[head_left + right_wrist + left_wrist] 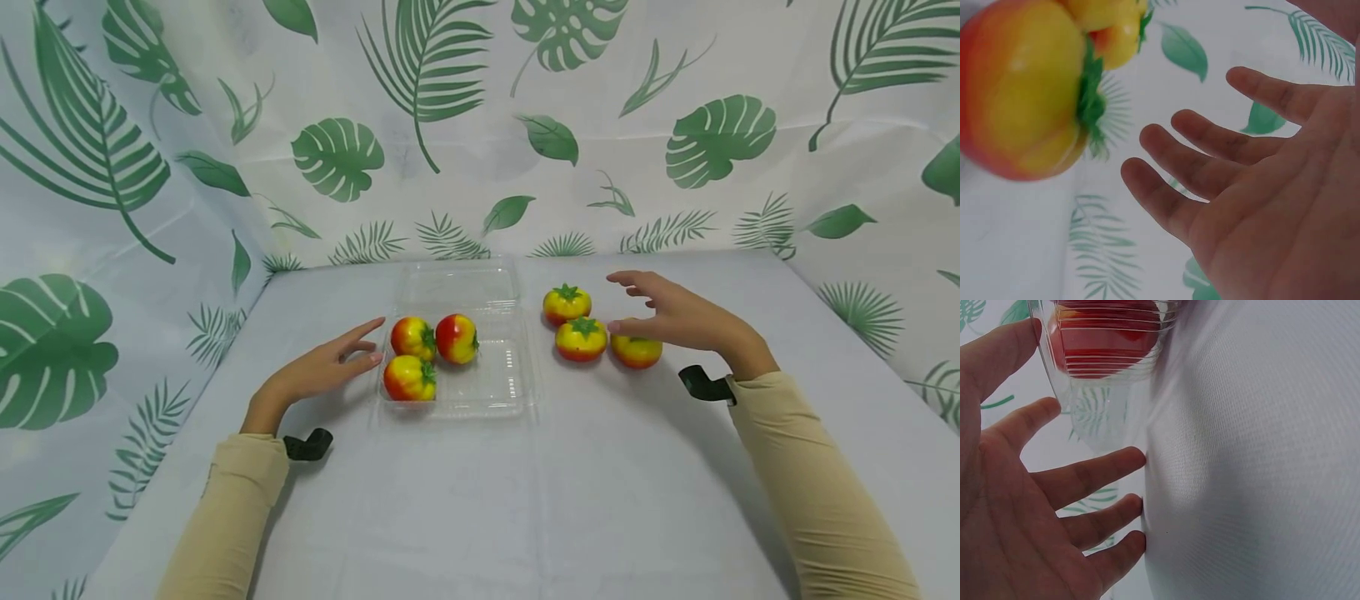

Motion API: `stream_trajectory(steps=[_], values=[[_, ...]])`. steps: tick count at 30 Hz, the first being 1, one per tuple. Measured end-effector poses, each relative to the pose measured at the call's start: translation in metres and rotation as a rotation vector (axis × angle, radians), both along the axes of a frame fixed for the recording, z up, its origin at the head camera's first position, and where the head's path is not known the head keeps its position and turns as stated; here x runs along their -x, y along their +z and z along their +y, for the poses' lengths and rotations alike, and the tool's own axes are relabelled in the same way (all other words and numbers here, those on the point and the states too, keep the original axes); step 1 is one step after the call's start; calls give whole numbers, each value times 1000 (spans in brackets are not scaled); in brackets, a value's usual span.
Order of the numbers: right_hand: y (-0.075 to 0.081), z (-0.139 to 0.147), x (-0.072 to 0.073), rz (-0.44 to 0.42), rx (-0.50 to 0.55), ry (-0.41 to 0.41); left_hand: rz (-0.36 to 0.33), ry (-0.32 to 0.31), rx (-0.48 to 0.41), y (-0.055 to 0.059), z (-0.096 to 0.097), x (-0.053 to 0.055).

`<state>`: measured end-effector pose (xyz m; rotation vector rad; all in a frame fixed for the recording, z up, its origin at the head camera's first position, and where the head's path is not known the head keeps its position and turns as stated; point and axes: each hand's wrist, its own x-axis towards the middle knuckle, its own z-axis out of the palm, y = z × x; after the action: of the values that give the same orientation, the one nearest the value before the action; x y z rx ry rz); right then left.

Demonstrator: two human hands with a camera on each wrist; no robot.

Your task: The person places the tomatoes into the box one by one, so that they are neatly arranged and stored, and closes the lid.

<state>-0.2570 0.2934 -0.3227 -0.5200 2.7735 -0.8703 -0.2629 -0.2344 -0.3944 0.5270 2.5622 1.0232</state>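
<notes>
A clear plastic clamshell box (491,408) lies with its lid (459,283) folded back. In its left half sit three red-and-yellow fruits (408,379) with green leafy tops, tipped on their sides. My left hand (318,371) is at the box's left side, fingers spread and thumb and index fingertips right at the wall; it holds nothing. To the right of the box, three more such fruits (581,340) stand close together, leafy tops up. My right hand (678,312) hovers over the rightmost fruit (636,354), partly hiding it, fingers relaxed and holding nothing.
A white cloth covers the table (457,508). Leaf-printed sheets (465,183) hang behind and at both sides. Each wrist carries a small black camera mount (705,383) beside a beige sleeve (810,483).
</notes>
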Motion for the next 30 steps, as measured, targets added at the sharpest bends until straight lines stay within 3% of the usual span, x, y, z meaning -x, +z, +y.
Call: stream_trajectory(steps=[12,30], values=[[-12,18,4,-81,-2,17,-6,-10,-8,0,0,0],[-27,21,12,-106,-73,-23,0,-9,-11,0,-1,0]])
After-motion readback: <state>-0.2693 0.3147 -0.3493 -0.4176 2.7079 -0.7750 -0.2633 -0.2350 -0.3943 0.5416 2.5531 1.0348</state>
